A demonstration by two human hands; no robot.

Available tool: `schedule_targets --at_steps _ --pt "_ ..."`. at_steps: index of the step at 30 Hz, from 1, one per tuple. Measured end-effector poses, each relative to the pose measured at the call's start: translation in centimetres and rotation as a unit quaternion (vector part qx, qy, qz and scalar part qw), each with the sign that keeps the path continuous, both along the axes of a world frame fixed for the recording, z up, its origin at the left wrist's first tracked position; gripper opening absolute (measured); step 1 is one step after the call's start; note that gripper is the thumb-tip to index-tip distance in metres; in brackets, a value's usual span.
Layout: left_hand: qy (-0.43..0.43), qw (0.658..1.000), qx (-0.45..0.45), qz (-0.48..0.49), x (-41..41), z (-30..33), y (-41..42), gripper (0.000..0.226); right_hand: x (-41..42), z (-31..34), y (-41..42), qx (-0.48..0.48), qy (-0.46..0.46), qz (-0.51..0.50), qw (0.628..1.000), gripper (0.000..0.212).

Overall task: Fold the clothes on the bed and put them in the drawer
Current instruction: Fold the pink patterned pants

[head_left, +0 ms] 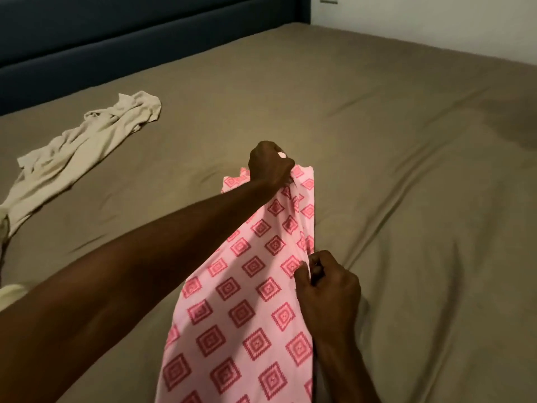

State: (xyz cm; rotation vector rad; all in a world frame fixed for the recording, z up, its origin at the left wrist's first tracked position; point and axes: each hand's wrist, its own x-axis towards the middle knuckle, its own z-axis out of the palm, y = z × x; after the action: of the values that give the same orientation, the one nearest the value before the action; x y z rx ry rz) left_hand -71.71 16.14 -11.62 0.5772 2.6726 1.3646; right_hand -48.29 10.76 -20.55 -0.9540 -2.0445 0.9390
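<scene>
A: The left hand (pixel 270 165) is stretched out over the bed, fingers curled tight round the far end of the pink patterned garment (pixel 247 286). Agreed?

B: Agreed. It grips a bunched bit of cloth at the top. The right hand (pixel 327 289) is nearer, pinching the garment's right edge with thumb and fingers bent round it.

A: So both hands have hold of the same piece. Where does it lie?

B: It runs from the left hand back toward the person, drawn into a long strip between the two hands, over the middle of the bed (pixel 406 170). Its near end passes out of view at the bottom. Whether the middle touches the sheet I cannot tell.

A: The print?

B: Darker pink squares set on their corners, on a pale pink ground.

A: What else is out there?

B: A cream garment (pixel 84 141) lies crumpled on the sheet, well apart to the left. A pale yellow bit of cloth (pixel 11 295) shows at the left edge. The sheet is olive-brown and creased, with a dark headboard (pixel 116 39) behind and a white wall (pixel 436 21) at the right.
</scene>
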Motion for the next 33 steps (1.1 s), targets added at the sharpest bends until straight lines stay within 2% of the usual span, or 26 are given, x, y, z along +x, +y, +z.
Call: schedule_targets --at_steps 4,6,8,12,14,17,21,23,26,29,33 --pt "0.055 0.996 -0.053 -0.036 0.6 -0.5 1.9 0.014 0.0 -0.3 -0.1 0.016 -0.052 -0.045 0.998 0.02" --pt "0.022 0.996 -0.056 -0.071 0.6 -1.0 2.6 0.032 -0.2 -0.3 -0.1 0.031 -0.097 -0.064 0.993 0.027" --pt "0.009 0.996 -0.04 -0.077 0.4 -1.3 2.8 0.038 -0.3 -0.3 -0.1 0.042 -0.112 -0.071 0.99 0.029" --pt "0.119 0.992 -0.028 -0.035 -1.2 -0.8 0.4 0.022 -0.4 -0.3 0.1 0.042 -0.111 -0.066 0.991 0.026" --pt "0.154 0.984 -0.091 -0.006 -2.5 -0.4 -1.9 0.023 -0.3 -0.2 0.3 0.029 -0.109 -0.062 0.992 0.026" --pt "0.193 0.961 -0.196 0.003 -4.7 -0.3 -5.6 0.038 -0.2 0.0 0.4 0.026 -0.102 -0.056 0.993 0.027" --pt "0.09 0.952 -0.29 -0.037 -6.8 -0.5 -8.5 0.037 -0.3 0.0 0.3 0.018 -0.09 -0.051 0.994 0.025" --pt "0.047 0.951 -0.299 -0.057 -7.5 -0.8 -9.3 0.042 -0.2 0.0 0.4 0.004 -0.09 -0.034 0.995 0.024" --pt "-0.023 0.976 -0.202 -0.071 -8.6 -1.2 -10.0 0.033 -0.2 0.4 0.6 -0.032 -0.135 -0.005 0.99 0.022" --pt "-0.083 0.986 -0.092 -0.109 -8.5 -0.3 -10.1 0.031 0.0 0.4 0.7 -0.037 -0.129 -0.008 0.991 0.021" --pt "-0.198 0.949 0.0 -0.247 -7.5 1.1 -8.9 0.024 0.0 0.7 0.7 -0.041 -0.136 -0.005 0.99 0.023"
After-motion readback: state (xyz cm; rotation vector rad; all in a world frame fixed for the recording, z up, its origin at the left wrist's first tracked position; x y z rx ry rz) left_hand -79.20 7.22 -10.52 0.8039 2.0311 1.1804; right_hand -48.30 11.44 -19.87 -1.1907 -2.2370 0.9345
